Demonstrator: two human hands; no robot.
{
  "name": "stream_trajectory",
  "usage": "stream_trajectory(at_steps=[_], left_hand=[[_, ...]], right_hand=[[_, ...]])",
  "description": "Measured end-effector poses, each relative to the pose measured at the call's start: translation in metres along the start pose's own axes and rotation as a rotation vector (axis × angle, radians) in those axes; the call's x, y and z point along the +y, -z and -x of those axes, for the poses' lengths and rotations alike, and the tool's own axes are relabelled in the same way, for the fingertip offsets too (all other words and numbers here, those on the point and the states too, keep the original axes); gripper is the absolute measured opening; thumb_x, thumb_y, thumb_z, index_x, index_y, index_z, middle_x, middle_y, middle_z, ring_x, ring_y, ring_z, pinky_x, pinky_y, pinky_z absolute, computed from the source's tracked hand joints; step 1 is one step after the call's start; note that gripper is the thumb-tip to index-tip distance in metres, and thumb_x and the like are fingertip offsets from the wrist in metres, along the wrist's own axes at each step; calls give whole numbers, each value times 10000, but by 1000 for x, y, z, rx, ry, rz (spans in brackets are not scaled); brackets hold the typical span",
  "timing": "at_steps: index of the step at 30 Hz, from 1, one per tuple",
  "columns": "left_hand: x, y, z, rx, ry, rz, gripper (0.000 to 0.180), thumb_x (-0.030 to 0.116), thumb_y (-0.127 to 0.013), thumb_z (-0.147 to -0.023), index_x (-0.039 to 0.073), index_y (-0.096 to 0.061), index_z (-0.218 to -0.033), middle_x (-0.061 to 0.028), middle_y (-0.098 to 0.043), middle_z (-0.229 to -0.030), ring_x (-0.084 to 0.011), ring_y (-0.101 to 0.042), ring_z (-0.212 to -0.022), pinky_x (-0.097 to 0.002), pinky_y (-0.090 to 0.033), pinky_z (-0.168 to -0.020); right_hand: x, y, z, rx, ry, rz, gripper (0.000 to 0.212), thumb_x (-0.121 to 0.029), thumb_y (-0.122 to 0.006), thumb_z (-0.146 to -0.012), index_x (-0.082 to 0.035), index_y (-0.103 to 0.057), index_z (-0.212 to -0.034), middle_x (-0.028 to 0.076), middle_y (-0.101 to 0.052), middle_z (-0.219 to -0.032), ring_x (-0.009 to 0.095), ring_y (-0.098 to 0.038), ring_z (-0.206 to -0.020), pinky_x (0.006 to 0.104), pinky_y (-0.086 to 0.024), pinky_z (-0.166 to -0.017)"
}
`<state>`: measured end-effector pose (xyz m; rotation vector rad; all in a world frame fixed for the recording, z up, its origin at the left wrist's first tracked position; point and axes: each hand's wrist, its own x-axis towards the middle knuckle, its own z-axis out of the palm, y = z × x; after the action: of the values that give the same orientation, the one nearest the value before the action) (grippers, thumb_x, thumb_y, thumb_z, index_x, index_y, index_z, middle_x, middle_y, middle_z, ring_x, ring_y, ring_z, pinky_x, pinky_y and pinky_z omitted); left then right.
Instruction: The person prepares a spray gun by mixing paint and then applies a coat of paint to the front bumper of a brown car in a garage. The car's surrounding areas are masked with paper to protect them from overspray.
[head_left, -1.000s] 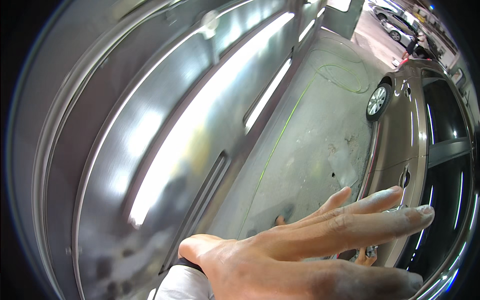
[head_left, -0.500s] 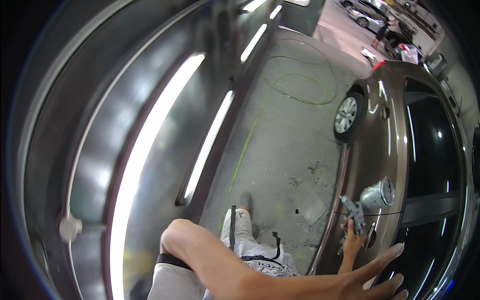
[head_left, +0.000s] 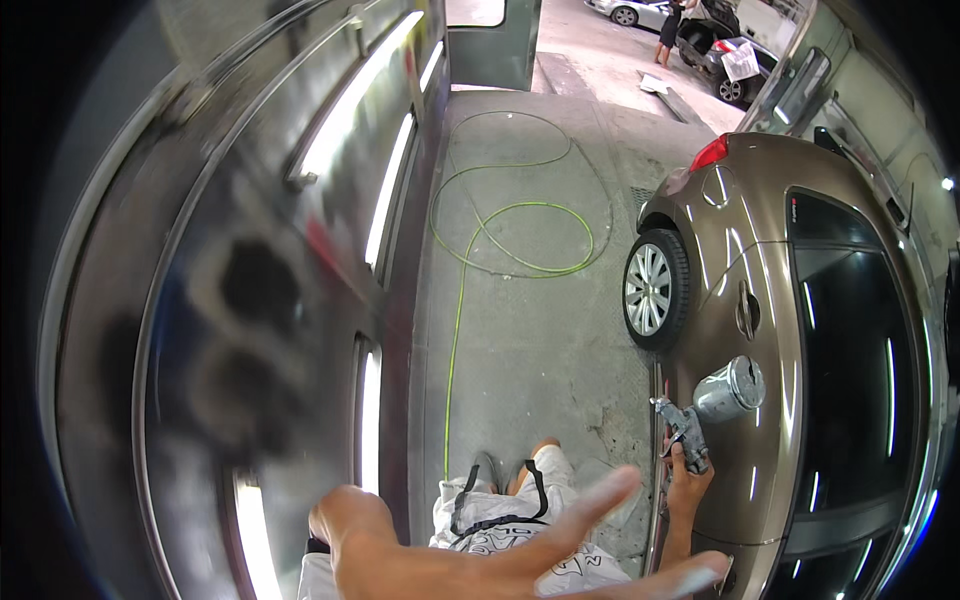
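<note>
White sleeve (head_left: 312, 582), black trim (head_left: 316, 546), white clothing (head_left: 600, 563), dark print (head_left: 572, 567), black straps (head_left: 541, 487)

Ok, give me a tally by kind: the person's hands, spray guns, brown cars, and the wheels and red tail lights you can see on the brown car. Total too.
Hands: 2 (left hand, right hand)
Spray gun: 1, held in the right hand
Brown car: 1
Wheel: 1
Red tail light: 1
Total: 6
</note>
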<state>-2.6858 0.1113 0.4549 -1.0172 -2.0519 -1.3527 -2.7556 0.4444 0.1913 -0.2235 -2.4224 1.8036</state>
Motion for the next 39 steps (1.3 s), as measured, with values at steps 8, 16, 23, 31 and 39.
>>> stream_trajectory(at_steps=[8,16,23,31,39], left_hand=[[-362,95,-29,-197,624,-315,311,209,-494,-1003,96,-573,-1282,-52,-598,-1362,-252,-492,-1338,-583,-284,-1143],[-652,144,-97,3,1003,-286,307,160,-497,-972,91,-583,-1258,-139,-616,-1276,-344,-543,-1236,-531,-340,-1105],[-930,128,191,-964,1301,-519,345,307,-600,-872,126,-676,-1156,-157,-661,-1195,-362,-622,-1113,-490,-513,-909],[-1291,207,-10,-523,1783,-155,314,282,-618,-861,116,-687,-1118,-146,-665,-1182,-352,-613,-1123,-473,-509,-908],[-1549,295,-193,-298,1697,-194,283,257,-636,-850,105,-698,-1081,-135,-668,-1168,-342,-604,-1134,-455,-504,-907]], right_hand=[[-7,-170,-214,-38,-37,-133,330,-204,-645,-964,48,-636,-1177,137,-699,-1029,215,-710,-880,314,-614,-594],[-67,-284,-459,-66,-126,-100,336,-205,-622,-975,27,-603,-1218,119,-683,-1084,194,-696,-888,301,-592,-524],[-93,-441,-702,45,-125,-246,219,-90,-626,-949,44,-646,-1121,121,-701,-1027,204,-708,-844,287,-569,-503],[-87,-556,-925,202,-109,155,222,-185,-672,-934,33,-685,-978,105,-700,-822,195,-652,-766,358,-501,-720],[-102,-641,-1167,197,322,331,270,-150,-650,-926,32,-646,-1125,137,-688,-1019,194,-647,-862,338,-504,-753]])
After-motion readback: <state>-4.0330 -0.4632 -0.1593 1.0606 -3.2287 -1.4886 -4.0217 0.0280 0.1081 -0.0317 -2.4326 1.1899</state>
